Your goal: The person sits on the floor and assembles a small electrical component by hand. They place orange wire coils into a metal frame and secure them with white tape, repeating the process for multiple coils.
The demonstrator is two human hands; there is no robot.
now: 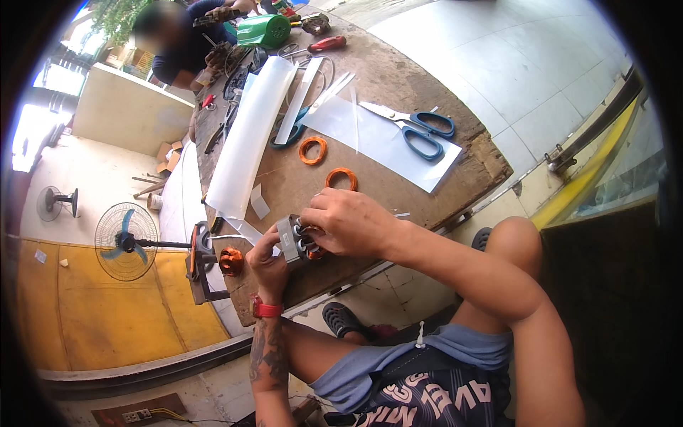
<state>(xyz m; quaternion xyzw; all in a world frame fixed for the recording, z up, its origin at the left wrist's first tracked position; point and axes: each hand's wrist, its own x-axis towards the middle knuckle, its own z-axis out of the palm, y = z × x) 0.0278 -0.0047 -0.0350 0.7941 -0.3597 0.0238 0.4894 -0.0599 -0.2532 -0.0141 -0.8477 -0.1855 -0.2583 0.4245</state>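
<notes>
Near the table's front edge, my left hand (266, 262) grips a grey metal motor stator (289, 240) by its outer side. White liner and a little copper wire show in its opening. My right hand (345, 222) is closed with its fingertips at that opening; what they pinch is hidden. Just beyond the right hand lies an orange copper wire coil (341, 171), with a second copper coil (313, 151) farther off. A bundle of copper coils (231, 261) sits left of my left hand. A small white piece of sheet (260, 202) rests behind the stator.
Blue-handled scissors (416, 131) lie on a flat translucent sheet (341, 122). More scissors (302, 117) lie beside a rolled sheet (249, 135). A red screwdriver (327, 44) and green container (263, 30) are farther back. A co-worker (174, 60) works there. A fan (126, 242) stands left.
</notes>
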